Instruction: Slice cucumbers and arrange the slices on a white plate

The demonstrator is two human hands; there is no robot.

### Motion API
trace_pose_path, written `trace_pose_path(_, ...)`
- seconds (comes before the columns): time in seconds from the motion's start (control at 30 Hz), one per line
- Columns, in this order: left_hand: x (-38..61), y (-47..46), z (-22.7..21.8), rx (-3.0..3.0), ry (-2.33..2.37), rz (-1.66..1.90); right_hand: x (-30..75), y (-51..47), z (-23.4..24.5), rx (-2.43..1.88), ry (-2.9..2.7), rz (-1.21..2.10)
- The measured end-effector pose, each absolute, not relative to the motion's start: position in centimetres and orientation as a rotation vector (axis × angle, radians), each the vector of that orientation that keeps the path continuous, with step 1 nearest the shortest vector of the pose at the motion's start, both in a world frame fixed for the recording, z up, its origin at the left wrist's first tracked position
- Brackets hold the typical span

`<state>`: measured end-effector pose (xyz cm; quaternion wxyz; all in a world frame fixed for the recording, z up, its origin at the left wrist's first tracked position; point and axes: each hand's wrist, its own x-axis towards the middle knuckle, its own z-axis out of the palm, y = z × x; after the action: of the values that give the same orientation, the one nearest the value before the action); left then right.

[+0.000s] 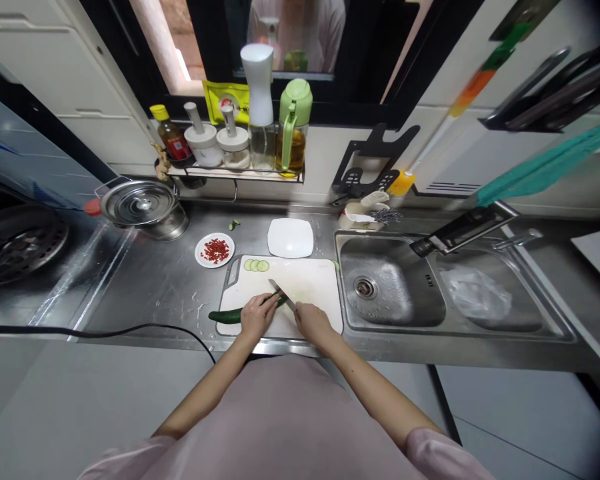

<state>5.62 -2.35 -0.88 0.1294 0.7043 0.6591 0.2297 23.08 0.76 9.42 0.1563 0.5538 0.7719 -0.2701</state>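
Note:
On the white cutting board [310, 280] lies a dark green cucumber [225, 316], its left end reaching past the board's edge. My left hand [258, 315] is closed over the cucumber near its right part. My right hand [314, 323] grips a knife [280, 291], whose blade points up and left across the cucumber's right end, close to my left fingers. Several pale cucumber slices [257, 265] rest overlapping at the board's upper left. Behind the board sits a white square plate [291, 238]. The knife's handle is hidden in my right hand.
A small plate [200, 257] of chopped red pieces stands left of the board, near green scraps [234, 225]. To the right is a double sink [395, 313] with a plastic bag [475, 293]. A lidded pot [147, 207] is at left; a condiment rack [240, 175] hangs behind.

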Motion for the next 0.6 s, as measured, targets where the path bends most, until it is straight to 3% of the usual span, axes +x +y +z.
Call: trace_pose_path(0.6,5.70,-2.57,-1.03,2.055,1.903,0.693,23.39,0.61,8.60,1.544,2.211,-0.780)
